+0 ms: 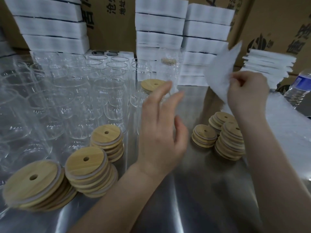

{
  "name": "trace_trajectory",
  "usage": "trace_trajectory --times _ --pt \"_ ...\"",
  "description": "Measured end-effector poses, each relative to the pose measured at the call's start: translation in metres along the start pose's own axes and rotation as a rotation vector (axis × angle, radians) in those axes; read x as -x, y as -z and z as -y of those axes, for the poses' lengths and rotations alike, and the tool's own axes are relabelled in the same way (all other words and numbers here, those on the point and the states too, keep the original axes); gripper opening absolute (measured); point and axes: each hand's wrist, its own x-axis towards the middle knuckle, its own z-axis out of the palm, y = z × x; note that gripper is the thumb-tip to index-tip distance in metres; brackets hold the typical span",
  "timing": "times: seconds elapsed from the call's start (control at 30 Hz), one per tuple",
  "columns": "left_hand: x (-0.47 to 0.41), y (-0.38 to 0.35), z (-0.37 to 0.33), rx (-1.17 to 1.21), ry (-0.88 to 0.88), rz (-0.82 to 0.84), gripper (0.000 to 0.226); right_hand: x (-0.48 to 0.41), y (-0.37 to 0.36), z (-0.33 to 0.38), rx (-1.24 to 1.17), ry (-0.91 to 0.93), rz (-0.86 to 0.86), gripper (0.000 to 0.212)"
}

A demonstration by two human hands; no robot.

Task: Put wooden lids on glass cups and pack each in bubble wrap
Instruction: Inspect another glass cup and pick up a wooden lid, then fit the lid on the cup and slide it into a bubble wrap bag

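Note:
Many clear glass cups stand in rows on the left of the metal table. One cup at the right end of the rows carries a wooden lid. My left hand hovers open in front of that cup, fingers straight, holding nothing. My right hand pinches a white bubble-wrap sheet lifted over the table. Stacks of wooden lids lie front left. More lid stacks sit below my right hand.
Piles of white foam sheets and cardboard boxes line the back. A wrapped cup stands behind the lidded one. Bubble wrap covers the table's right side, with a plastic water bottle at the far right.

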Motion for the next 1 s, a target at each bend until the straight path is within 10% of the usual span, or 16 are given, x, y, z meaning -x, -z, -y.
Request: trace_trajectory --times 0.1,0.37,0.63,0.83,1.0 --pt "0.007 -0.007 -0.007 0.174 0.059 0.120 0.032 0.007 -0.015 0.004 0.010 0.004 0.045 0.027" --pt "0.013 -0.021 -0.001 0.494 0.890 0.451 0.026 0.023 -0.051 0.001 -0.085 -0.251 0.369 0.021" --pt "0.012 -0.023 0.002 0.569 0.933 0.429 0.037 0.026 -0.049 0.007 -0.639 -0.613 0.307 0.016" --pt "0.018 -0.025 0.003 0.541 0.920 0.518 0.099 0.030 -0.037 0.031 -1.090 -0.824 0.449 0.017" --pt "0.016 -0.025 0.008 0.531 0.864 0.363 0.068 0.037 -0.031 0.039 -1.197 -0.779 0.593 0.023"
